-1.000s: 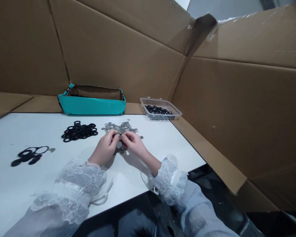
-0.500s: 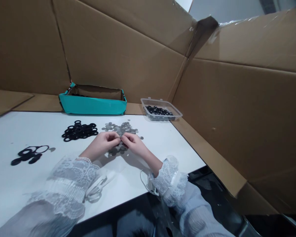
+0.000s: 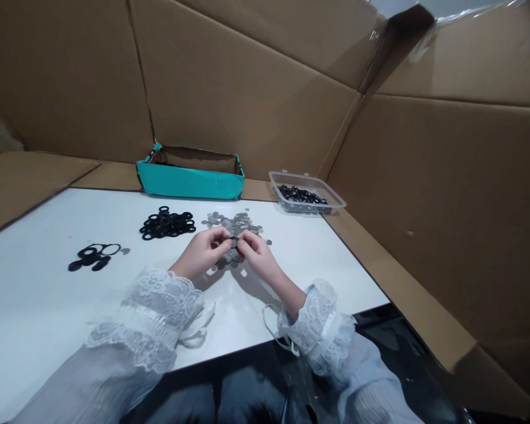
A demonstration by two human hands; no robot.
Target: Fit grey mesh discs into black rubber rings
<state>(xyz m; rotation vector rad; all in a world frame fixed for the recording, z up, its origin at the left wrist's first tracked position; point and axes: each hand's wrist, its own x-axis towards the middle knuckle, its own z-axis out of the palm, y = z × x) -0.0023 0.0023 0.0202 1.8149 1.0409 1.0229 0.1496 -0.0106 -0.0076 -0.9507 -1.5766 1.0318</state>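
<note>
Between the fingertips of both hands is a small black ring (image 3: 234,238), seen nearly edge-on. My left hand (image 3: 204,252) pinches its left side, and my right hand (image 3: 259,254) pinches its right side. Beneath and behind the fingers lies a spread of small grey discs (image 3: 235,222) on the white tabletop (image 3: 221,330). To the left of them is a pile of black rings (image 3: 168,224). Farther left sit a few larger black pieces (image 3: 92,256), some ring-shaped, with a grey disc beside them.
A teal open box (image 3: 192,182) stands at the back. Right of it, a clear plastic tray (image 3: 307,203) holds many small black rings. Tall cardboard walls (image 3: 256,88) enclose the back and right side. White ties hang from both sleeves.
The view has swung left, so everything appears farther right. The black ring now shows between my fingertips, which are slightly farther apart; both hands still pinch over the grey discs.
</note>
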